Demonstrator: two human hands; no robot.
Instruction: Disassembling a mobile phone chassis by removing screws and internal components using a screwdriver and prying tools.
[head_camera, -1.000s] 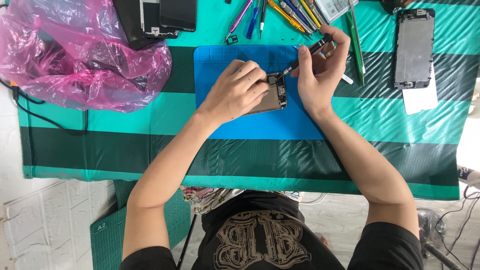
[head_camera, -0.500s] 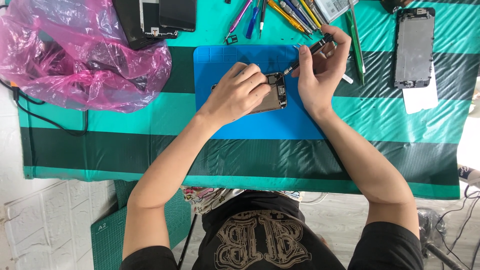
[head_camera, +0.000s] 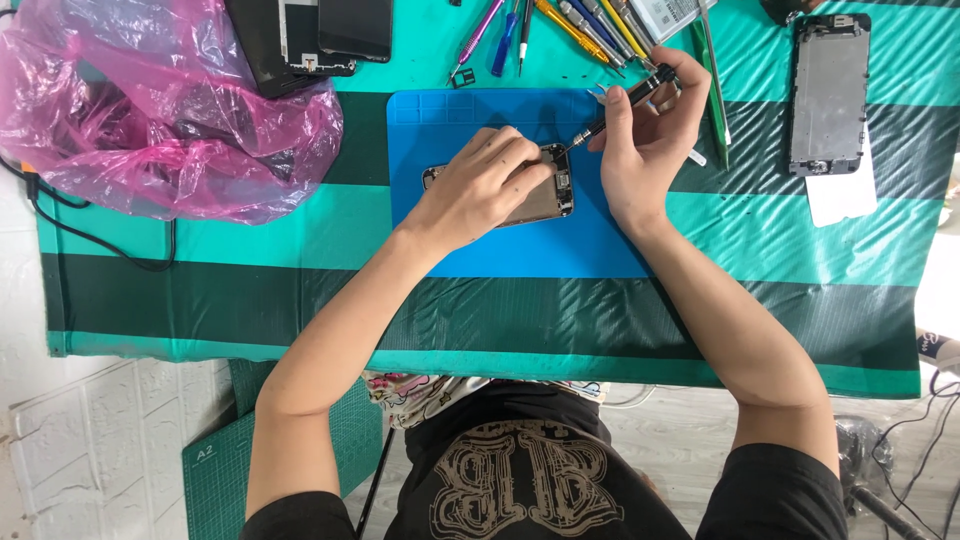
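Nothing shifts since earlier: our left hand (head_camera: 480, 190) still presses the opened phone (head_camera: 545, 190), fingers together. Our right hand (head_camera: 650, 135) stays clamped on the screwdriver (head_camera: 620, 108), so work continues at the phone's upper-right corner.

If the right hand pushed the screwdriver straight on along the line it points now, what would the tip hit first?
The right hand aims the screwdriver down-left. Its tip sits at the top corner of the opened phone, so it would probably meet that first, close to the left hand fingers. Whether it already touches is unclear.
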